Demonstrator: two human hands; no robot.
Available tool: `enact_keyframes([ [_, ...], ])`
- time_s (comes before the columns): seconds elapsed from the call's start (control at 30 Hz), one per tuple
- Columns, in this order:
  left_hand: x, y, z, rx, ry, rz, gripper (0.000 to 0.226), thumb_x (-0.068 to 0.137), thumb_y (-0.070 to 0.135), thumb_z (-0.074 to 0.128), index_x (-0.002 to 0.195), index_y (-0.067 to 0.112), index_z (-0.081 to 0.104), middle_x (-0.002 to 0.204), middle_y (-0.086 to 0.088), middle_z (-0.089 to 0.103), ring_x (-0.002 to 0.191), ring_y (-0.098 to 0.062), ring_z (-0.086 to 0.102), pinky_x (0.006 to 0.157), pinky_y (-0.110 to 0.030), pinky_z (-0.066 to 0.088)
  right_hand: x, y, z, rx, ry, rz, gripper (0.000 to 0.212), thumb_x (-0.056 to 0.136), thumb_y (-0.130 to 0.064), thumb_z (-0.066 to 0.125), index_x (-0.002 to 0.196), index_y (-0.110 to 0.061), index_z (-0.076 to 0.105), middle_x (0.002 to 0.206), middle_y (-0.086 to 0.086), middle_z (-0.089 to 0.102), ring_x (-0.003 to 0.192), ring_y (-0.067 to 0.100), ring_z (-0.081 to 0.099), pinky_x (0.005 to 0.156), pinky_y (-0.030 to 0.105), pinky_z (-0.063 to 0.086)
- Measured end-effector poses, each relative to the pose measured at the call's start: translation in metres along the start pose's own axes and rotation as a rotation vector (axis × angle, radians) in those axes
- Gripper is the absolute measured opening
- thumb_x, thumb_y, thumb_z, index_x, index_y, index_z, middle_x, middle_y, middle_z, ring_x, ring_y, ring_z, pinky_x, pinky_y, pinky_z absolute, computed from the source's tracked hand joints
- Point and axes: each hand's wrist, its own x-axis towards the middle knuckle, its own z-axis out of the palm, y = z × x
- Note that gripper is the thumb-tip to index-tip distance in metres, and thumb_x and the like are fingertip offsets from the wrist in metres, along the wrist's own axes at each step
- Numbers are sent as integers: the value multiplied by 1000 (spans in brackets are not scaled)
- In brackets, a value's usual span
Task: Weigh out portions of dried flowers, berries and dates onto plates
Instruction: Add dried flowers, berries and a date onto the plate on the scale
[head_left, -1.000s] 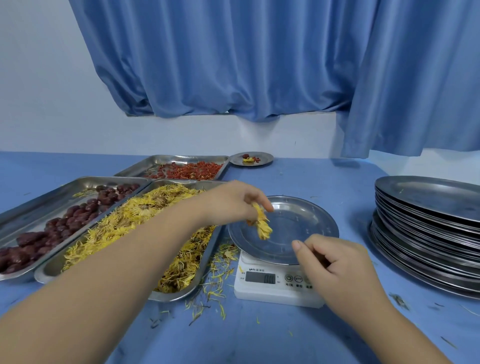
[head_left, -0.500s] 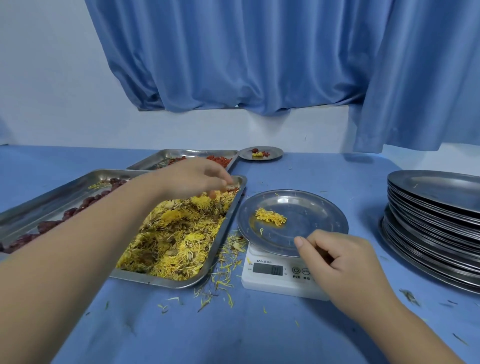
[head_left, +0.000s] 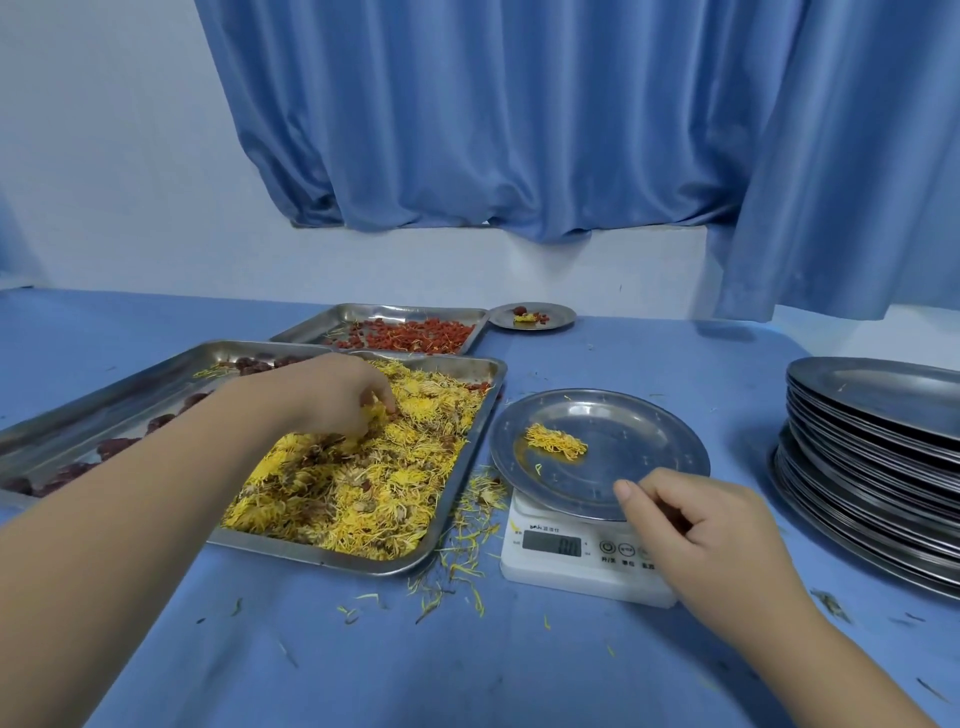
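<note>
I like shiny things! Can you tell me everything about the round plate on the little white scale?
The plate is round, shallow and silvery, like steel, with a shiny, slightly scuffed surface and a raised rim. It sits level on the white scale, overhanging its top. One small clump of yellow dried flowers lies on its left part, with a loose petal nearby. The right hand has its thumb over the near rim; whether it grips is unclear.
</note>
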Motion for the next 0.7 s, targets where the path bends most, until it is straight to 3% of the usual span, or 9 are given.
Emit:
enact_keyframes([
  [0.17, -4, -3, -10, -117, 121, 32, 26, 89, 34, 65, 114, 39, 63, 107, 2, 65, 95, -17, 63, 83, -36, 51, 0, 0, 0, 6, 1, 0, 40, 86, -34, 55, 54, -14, 42, 52, 5, 43, 47, 12, 36, 47, 21, 29],
  [0.27, -8, 1, -13, -346, 157, 57, 20, 91, 35, 64, 109, 43, 63, 94, 7, 71, 83, -7, 67, 76, -26, 49, 0, -1, 0, 10, 4, 2, 41, 86, -33, 55, 53, -14, 42, 50, 5, 44, 48, 16, 39, 47, 23, 30],
  [0.37, -11, 17, -14, -552, 133, 97, 17, 89, 34, 67, 104, 42, 64, 104, 13, 71, 91, -2, 66, 76, -21, 44, 1, -2, -2, 22, 21, 1, 41, 86, -31, 55, 52, -16, 39, 51, 5, 43, 47, 14, 37, 46, 19, 28],
  [0.43, -10, 34, -11, -567, 99, 141, 16, 88, 36, 67, 103, 41, 64, 104, 15, 71, 93, -1, 66, 81, -24, 44, 2, -1, -3, 23, 37, -2, 42, 87, -30, 56, 51, -18, 36, 52, 6, 42, 46, 11, 34, 45, 18, 26],
  [0.53, -5, 68, -3, -585, 50, 226, 14, 87, 36, 69, 100, 38, 66, 95, 18, 73, 81, 6, 66, 76, -22, 43, 2, -1, -3, 33, 52, 3, 43, 87, -29, 57, 51, -18, 35, 53, 7, 42, 45, 9, 33, 45, 17, 26],
  [0.7, 19, 122, 17, -570, 5, 331, 10, 86, 32, 69, 95, 35, 67, 90, 10, 73, 83, -2, 67, 78, -22, 50, 2, 0, -3, 28, 62, 1, 43, 87, -30, 57, 52, -17, 37, 53, 6, 42, 47, 15, 36, 46, 23, 28],
])
